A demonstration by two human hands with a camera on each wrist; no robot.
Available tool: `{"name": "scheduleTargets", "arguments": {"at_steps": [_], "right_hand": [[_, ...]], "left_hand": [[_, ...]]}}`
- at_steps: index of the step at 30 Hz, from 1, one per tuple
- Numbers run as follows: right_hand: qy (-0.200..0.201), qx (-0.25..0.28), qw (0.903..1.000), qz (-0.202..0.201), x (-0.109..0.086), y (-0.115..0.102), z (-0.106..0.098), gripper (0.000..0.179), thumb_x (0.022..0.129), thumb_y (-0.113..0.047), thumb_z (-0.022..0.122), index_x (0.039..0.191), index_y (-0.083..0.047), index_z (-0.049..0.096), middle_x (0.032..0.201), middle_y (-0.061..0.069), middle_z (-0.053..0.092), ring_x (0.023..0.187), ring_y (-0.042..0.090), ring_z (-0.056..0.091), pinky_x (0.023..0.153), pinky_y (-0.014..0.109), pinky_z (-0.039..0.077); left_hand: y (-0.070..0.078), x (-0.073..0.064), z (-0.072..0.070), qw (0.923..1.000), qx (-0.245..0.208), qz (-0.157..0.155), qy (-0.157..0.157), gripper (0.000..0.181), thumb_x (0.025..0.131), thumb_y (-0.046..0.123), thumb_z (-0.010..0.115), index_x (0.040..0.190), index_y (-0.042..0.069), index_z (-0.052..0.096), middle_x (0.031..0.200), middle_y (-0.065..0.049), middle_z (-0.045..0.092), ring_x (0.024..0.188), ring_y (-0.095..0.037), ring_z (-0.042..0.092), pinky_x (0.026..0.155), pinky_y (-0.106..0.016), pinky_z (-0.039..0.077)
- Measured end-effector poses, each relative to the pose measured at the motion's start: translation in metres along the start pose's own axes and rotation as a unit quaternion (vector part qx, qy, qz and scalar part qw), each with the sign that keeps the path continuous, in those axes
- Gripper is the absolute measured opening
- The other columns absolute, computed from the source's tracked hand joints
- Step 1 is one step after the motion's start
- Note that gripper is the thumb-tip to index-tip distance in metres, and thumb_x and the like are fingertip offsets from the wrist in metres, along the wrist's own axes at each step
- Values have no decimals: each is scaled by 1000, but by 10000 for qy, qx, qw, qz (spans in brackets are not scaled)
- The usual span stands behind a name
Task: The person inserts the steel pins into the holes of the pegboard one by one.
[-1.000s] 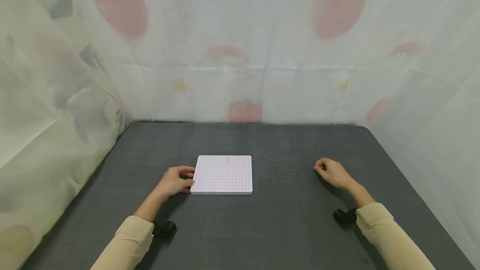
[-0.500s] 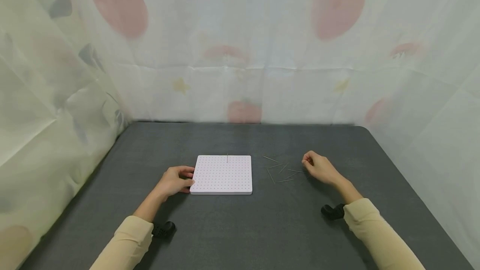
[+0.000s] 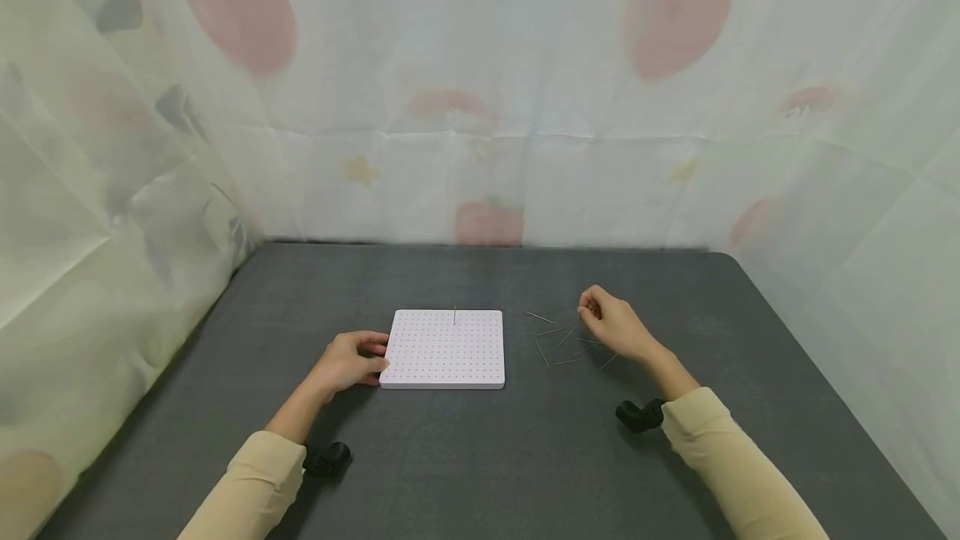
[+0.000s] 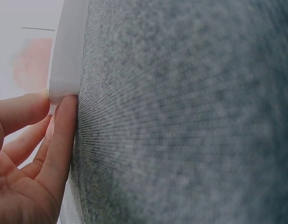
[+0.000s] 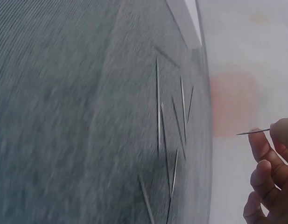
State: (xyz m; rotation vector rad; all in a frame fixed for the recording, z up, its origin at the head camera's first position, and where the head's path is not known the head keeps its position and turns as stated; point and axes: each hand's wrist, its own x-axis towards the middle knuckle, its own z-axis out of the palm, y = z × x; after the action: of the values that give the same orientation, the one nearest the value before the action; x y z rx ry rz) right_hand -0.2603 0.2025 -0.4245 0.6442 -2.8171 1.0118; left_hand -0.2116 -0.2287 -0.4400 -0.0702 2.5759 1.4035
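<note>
A white board (image 3: pixel 446 350) dotted with rows of small holes lies on the dark table. My left hand (image 3: pixel 347 362) grips its left edge; in the left wrist view the thumb and a finger meet the board's side (image 4: pixel 69 56). One thin metal needle (image 3: pixel 454 317) stands upright near the board's far edge. My right hand (image 3: pixel 613 325) is raised to the right of the board, over the loose needles. Between its thumb and index finger it pinches a needle (image 5: pixel 253 132), whose pointed end sticks out in the right wrist view.
Several loose needles (image 5: pixel 158 98) lie scattered on the dark table (image 3: pixel 480 457) between the board and my right hand. A printed curtain (image 3: pixel 570 82) hangs behind the table and along both sides. Each wrist carries a black camera mount (image 3: pixel 640 416).
My right hand has moved left and away from me, lifting the needle from the right side of the scattered ones. The left hand and the board have stayed where they were.
</note>
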Motion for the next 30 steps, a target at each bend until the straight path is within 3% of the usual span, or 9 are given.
{"name": "scheduleTargets", "arguments": {"at_steps": [30], "right_hand": [[290, 507, 9977, -347, 33, -50, 44, 7, 93, -8, 59, 98, -10, 55, 88, 6, 65, 72, 12, 49, 61, 22, 39]], "left_hand": [[0, 2, 2, 10000, -15, -47, 19, 49, 86, 0, 69, 133, -6, 55, 117, -24, 63, 82, -17, 68, 68, -33, 63]]}}
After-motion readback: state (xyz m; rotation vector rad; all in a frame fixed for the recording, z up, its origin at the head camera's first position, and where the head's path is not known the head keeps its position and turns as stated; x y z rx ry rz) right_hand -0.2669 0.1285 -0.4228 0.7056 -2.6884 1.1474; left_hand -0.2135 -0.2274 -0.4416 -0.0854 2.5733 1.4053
